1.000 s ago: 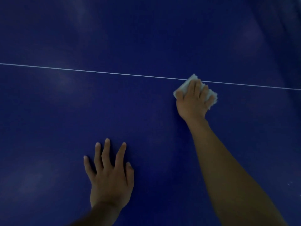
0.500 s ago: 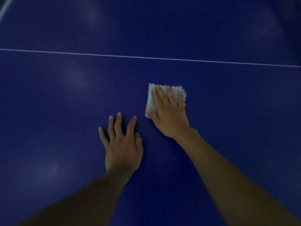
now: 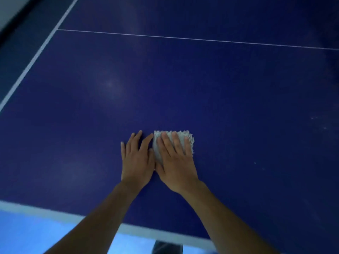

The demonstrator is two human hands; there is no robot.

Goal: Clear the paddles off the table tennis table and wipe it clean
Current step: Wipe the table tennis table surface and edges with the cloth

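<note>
Table: a dark blue table tennis table [image 3: 238,107] with a matt top fills nearly the whole view.
Lines: a thin white centre line [image 3: 183,37] crosses the far part. A wider white side line [image 3: 36,55] runs along the left border, and a white end line [image 3: 55,215] lies along the near border.
Cloth: a folded white cloth with a rough, frayed edge [image 3: 182,134] lies flat on the table. It is in the near middle part, well apart from the thin line.
Cloth direction: the frayed edge faces away from the person. The pad looks almost square; the palm covers its near part, so the long axis cannot be told.
Right hand: the right hand [image 3: 176,165] rests flat on the cloth. Its fingers are straight and pressing down, not curled around it, and they point away from the person.
Left hand: the left hand [image 3: 136,162] lies flat on the bare table with fingers straight and a little spread, holding nothing. It is just beside the left edge of the cloth.
Specks: some small pale specks [image 3: 255,163] are on the right part of the table.
Floor: a light blue floor [image 3: 27,235] shows below the near border.
</note>
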